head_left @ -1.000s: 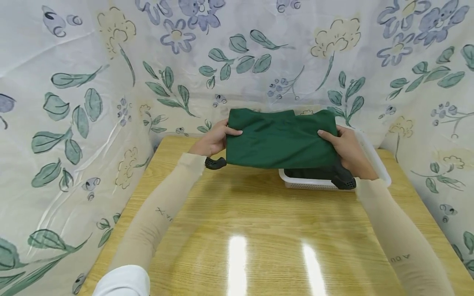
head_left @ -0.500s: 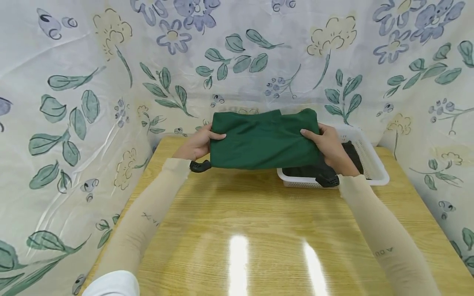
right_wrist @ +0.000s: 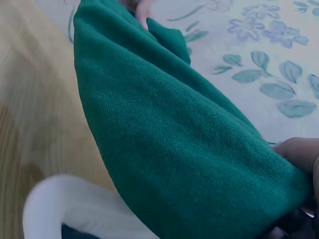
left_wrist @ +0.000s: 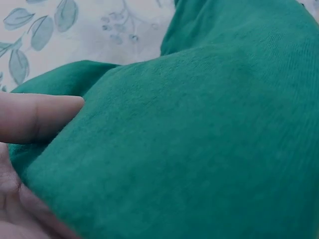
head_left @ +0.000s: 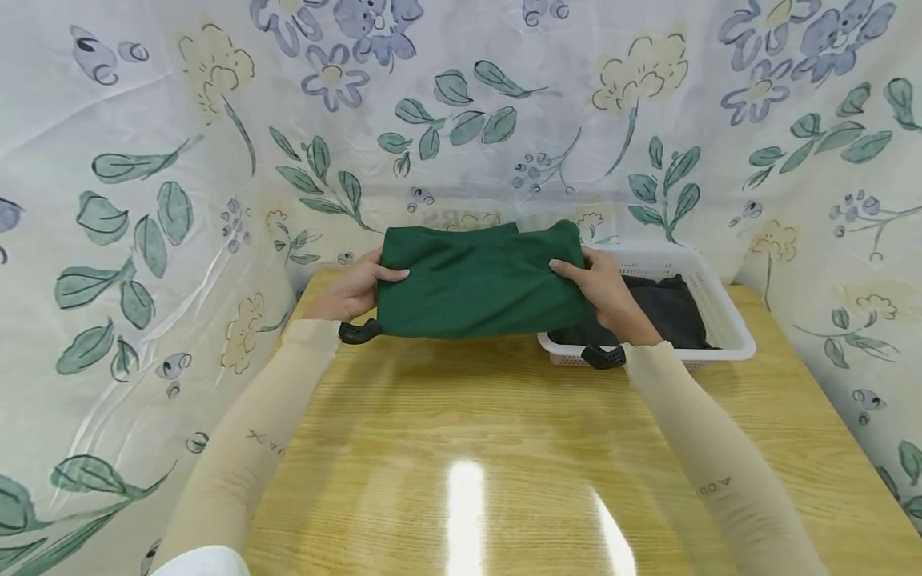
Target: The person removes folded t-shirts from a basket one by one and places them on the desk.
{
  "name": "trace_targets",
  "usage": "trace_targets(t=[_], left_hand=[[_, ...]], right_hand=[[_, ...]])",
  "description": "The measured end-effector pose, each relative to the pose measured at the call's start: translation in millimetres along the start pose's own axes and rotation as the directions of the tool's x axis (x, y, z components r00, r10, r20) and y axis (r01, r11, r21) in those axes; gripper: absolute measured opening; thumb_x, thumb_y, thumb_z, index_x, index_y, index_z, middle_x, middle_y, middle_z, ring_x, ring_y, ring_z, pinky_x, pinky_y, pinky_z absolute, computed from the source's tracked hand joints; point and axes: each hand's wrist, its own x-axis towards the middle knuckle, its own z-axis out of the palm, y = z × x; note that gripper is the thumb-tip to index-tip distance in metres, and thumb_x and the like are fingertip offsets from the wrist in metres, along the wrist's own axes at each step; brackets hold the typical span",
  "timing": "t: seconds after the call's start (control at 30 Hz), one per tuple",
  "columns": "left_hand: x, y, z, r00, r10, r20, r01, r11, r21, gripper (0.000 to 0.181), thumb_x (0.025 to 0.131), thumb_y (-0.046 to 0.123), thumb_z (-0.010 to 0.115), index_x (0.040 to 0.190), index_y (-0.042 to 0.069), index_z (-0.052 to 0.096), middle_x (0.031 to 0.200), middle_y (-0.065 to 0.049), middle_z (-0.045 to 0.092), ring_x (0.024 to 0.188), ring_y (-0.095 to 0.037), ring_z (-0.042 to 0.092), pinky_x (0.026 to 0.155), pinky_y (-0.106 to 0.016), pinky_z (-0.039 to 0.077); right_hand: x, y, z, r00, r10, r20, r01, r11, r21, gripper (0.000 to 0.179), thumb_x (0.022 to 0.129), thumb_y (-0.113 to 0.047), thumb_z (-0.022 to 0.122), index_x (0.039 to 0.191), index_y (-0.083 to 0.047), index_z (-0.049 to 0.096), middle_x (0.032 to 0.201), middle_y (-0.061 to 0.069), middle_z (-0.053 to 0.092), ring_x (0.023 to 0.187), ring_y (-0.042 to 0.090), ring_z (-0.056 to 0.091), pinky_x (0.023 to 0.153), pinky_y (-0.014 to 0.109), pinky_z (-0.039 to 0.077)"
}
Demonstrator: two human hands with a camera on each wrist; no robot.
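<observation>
A folded dark green cloth [head_left: 475, 280], possibly a garment, hangs stretched between both hands above the table. My left hand [head_left: 353, 288] grips its left edge, thumb on the near face and the other fingers behind. At the opposite edge my right hand [head_left: 605, 292] pinches it the same way. In the left wrist view the green cloth [left_wrist: 174, 144] fills most of the picture, with the left thumb [left_wrist: 45, 115] pressed on it. The right wrist view shows the cloth [right_wrist: 164, 119] running from the right hand [right_wrist: 301, 154] toward the left one.
A white plastic basket [head_left: 727, 320] stands at the table's back right, with black folded cloth [head_left: 666, 308] inside. Its left front corner lies partly behind the green cloth. The wooden table [head_left: 533, 432] meets a flower-print curtain [head_left: 461, 120] at the back and sides.
Both hands have carried the green cloth leftward, away from over the basket, and slightly lower. More of the basket and its black cloth now shows.
</observation>
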Motion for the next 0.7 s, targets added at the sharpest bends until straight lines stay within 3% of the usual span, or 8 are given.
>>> trace_targets(t=[0.23,0.37,0.5,0.7], left_hand=[[-12.0,1.7,-17.7,1.0,-0.022,-0.002,0.022,1.0,-0.004,0.058,0.103,-0.006,0.055,0.153,0.018,0.038,0.154,-0.006,0.038,0.125,-0.022,0.053,0.098,-0.034,0.054],[-16.4,2.6,-25.2,1.0,-0.03,0.003,0.03,0.999,0.012,0.067,0.103,-0.005,0.056,0.159,0.022,0.031,0.161,-0.007,0.03,0.133,-0.025,0.047,0.103,-0.036,0.051],[-20.9,3.9,-34.0,0.999,-0.036,-0.012,0.037,0.998,0.047,0.063,0.103,-0.005,0.055,0.156,0.021,0.032,0.157,-0.006,0.032,0.131,-0.024,0.047,0.105,-0.036,0.048],[-31.2,5.3,-49.2,0.999,-0.043,-0.032,0.046,0.996,0.071,0.065,0.104,-0.004,0.055,0.158,0.021,0.03,0.154,-0.004,0.035,0.126,-0.019,0.051,0.098,-0.031,0.052]], right_hand=[[1.9,1.8,18.9,0.999,-0.004,0.033,0.005,1.0,-0.008,0.049,0.101,-0.031,0.069,0.141,-0.004,0.058,0.124,0.018,0.063,0.09,0.02,0.072,0.079,0.037,0.062],[3.6,1.8,29.0,0.999,-0.002,0.048,0.003,1.0,-0.021,0.047,0.102,-0.031,0.069,0.139,-0.004,0.059,0.122,0.018,0.064,0.09,0.022,0.072,0.079,0.037,0.062],[6.2,1.4,40.0,0.998,-0.019,0.064,0.021,0.999,-0.033,0.045,0.102,-0.029,0.068,0.137,-0.003,0.06,0.121,0.018,0.064,0.091,0.024,0.072,0.078,0.037,0.062],[8.0,3.1,63.9,0.997,-0.027,0.075,0.034,0.995,-0.093,0.043,0.103,-0.024,0.067,0.139,-0.003,0.059,0.124,0.017,0.065,0.101,0.027,0.069,0.087,0.037,0.06]])
